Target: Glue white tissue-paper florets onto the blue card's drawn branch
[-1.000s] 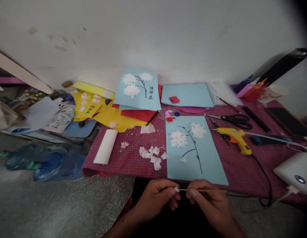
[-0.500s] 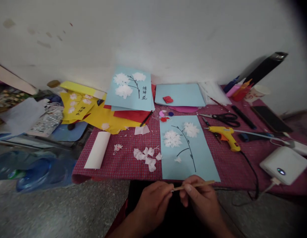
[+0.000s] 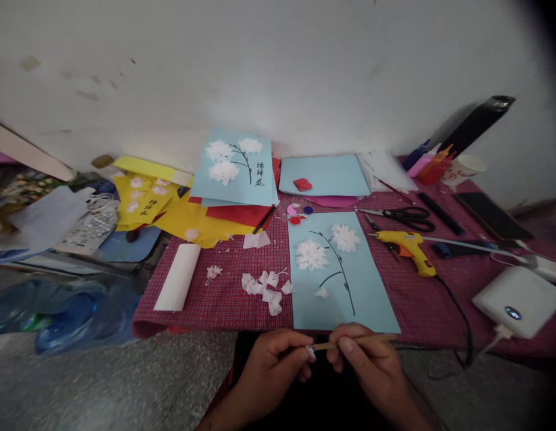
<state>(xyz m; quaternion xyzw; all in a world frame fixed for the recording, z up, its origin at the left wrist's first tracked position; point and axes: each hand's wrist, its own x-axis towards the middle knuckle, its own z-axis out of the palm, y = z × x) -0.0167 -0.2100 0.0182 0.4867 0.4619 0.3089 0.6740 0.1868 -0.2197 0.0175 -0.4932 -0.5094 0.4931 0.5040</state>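
My right hand (image 3: 366, 354) grips a thin wooden stick (image 3: 377, 338) near its middle, below the table's front edge. At the stick's left tip, my left hand (image 3: 278, 362) pinches a small piece of white paper (image 3: 311, 352) between thumb and fingers. Just beyond my hands lies a light blue sheet (image 3: 323, 314) with a drawn dark branch (image 3: 341, 258). Two fluffy white paper flowers (image 3: 311, 255) and one small white paper piece (image 3: 322, 292) rest on that sheet. Loose white paper petals (image 3: 271, 293) are scattered left of it.
A yellow glue gun (image 3: 408, 244) and black scissors (image 3: 408, 216) lie right of the sheet. A white box-shaped device (image 3: 518, 301) sits at the right edge. Finished blue flower sheets (image 3: 235, 185) lean at the back. A white paper roll (image 3: 178, 278) lies at left.
My left fingers have shifted slightly around the stick's tip, and more of the white paper now shows there. The view has tilted a little; the things on the table stay put.
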